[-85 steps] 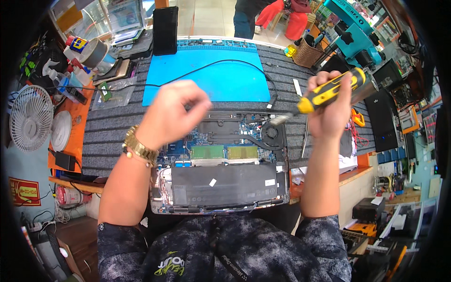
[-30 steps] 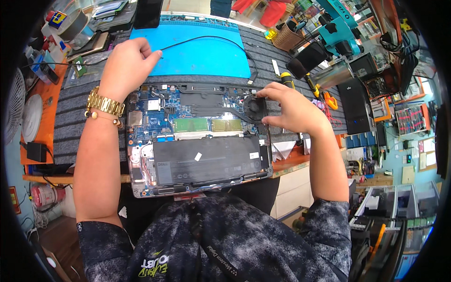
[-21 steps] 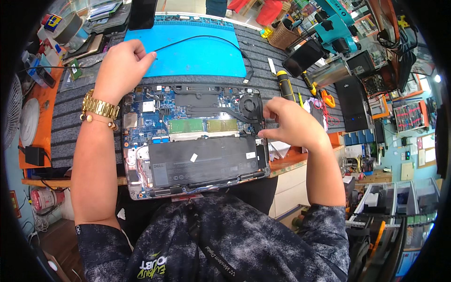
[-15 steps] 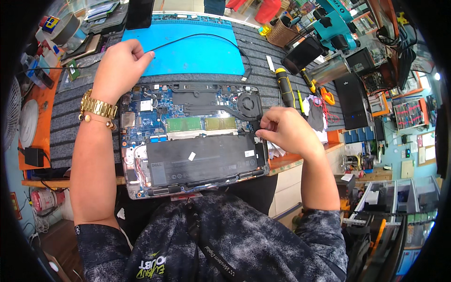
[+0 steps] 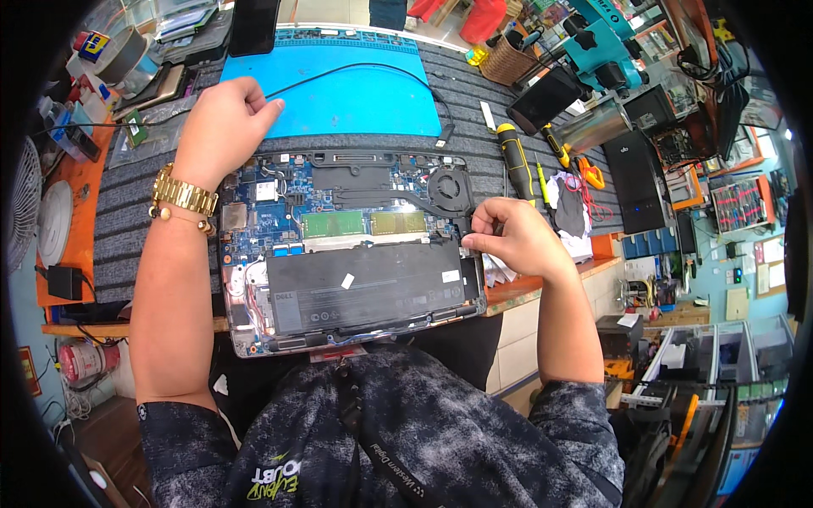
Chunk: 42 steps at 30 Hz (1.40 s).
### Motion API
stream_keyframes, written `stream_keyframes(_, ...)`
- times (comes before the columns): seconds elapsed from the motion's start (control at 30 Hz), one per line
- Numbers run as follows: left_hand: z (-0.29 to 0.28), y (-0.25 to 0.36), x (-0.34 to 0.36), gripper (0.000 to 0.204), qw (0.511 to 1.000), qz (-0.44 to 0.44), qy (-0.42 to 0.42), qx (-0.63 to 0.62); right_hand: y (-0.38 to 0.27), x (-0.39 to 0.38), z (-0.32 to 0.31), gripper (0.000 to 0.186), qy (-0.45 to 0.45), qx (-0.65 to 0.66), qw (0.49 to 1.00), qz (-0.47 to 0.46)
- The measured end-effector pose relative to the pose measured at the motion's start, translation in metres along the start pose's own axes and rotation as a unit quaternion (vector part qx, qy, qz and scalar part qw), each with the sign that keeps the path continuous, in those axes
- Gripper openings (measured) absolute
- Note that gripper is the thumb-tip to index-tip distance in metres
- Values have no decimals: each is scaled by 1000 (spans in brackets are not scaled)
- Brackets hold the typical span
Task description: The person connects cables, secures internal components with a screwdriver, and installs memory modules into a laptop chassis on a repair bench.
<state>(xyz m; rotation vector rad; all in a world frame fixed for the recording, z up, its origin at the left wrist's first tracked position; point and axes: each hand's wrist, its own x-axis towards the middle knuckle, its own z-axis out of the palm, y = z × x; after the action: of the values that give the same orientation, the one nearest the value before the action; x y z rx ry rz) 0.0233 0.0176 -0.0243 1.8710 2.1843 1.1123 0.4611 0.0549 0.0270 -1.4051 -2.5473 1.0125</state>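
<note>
An opened laptop base (image 5: 356,178) lies before me, its near edge overhanging the bench. A black battery (image 5: 364,288) fills its near half; two green memory modules (image 5: 334,223) and a round fan (image 5: 449,191) sit beyond. My left hand (image 5: 229,118) is closed above the laptop's far left corner, at the blue mat's edge. A black USB cable (image 5: 364,65) runs past its curled fingers; what they hold, if anything, is hidden. My right hand (image 5: 512,234) is closed, thumb and forefinger pinched at the laptop's right edge near the fan. Its grip content cannot be made out.
Beyond the laptop a blue mat (image 5: 339,102) lies on grey striped cloth (image 5: 140,212). To the right are a yellow-black screwdriver (image 5: 515,157), orange-handled pliers (image 5: 590,173) and a black box (image 5: 631,182). A phone (image 5: 252,25) lies at the mat's far left corner.
My left hand has shifted slightly right and down. My right hand stays at the laptop's edge, its forearm a little lower in the picture. The laptop's parts look the same.
</note>
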Motion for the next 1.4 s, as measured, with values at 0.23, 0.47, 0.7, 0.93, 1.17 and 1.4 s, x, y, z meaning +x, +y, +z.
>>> stream_keyframes(0.23,0,-1,0,40,1000,8,-3,0,7,1,1,24,3,24,999,-25)
stream_keyframes(0.47,-1,2,-1,40,1000,7,-5,-1,10,1,-1,25,-7,19,998,-53)
stream_keyframes(0.7,-4,11,-2,38,1000,16,-16,-21,8,2,-2,26,-5,13,998,-57)
stream_keyframes(0.93,-4,25,-6,28,987,131,-55,-76,7,2,-4,26,-7,2,998,-65)
stream_keyframes(1.17,5,47,-16,15,948,230,-163,-146,15,3,-1,26,-12,30,997,-68)
stream_keyframes(1.4,21,76,-24,21,920,307,-190,-155,24,3,2,24,-24,69,996,-46)
